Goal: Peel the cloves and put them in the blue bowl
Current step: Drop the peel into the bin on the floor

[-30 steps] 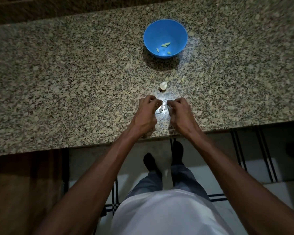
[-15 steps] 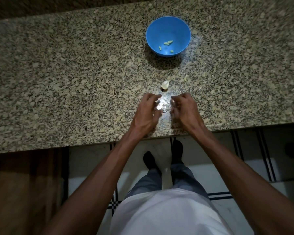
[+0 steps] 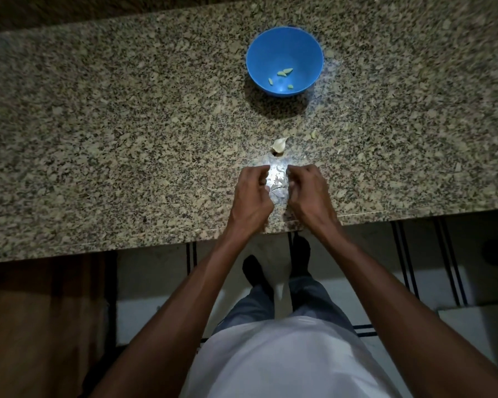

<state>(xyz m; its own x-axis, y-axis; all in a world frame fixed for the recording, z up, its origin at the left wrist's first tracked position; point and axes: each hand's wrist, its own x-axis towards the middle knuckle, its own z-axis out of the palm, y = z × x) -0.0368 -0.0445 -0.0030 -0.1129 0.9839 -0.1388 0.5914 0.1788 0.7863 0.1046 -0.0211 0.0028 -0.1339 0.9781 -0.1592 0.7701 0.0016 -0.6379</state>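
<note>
The blue bowl (image 3: 266, 50) stands on the granite counter (image 3: 127, 124), far from me, with several peeled cloves (image 3: 284, 72) on its bottom. An unpeeled clove (image 3: 279, 145) lies between the bowl and my hands. My left hand (image 3: 252, 196) and my right hand (image 3: 309, 193) hover close together near the counter's front edge, fingers curled inward. A thin pale piece of garlic skin (image 3: 275, 187) sticks out at my left thumb tip. What my right fingers hold is hidden. Loose skin scraps (image 3: 279, 170) lie in the bright spot between the hands.
A small pale garlic bit (image 3: 314, 134) lies right of the unpeeled clove. The counter's front edge (image 3: 385, 212) runs just below my wrists. Under it are the tiled floor and my feet (image 3: 256, 271). A dark wooden cabinet front (image 3: 41, 311) is at the lower left.
My hands were pinched together over the garlic a second ago and have drawn slightly apart. The bowl and the unpeeled clove have stayed in place.
</note>
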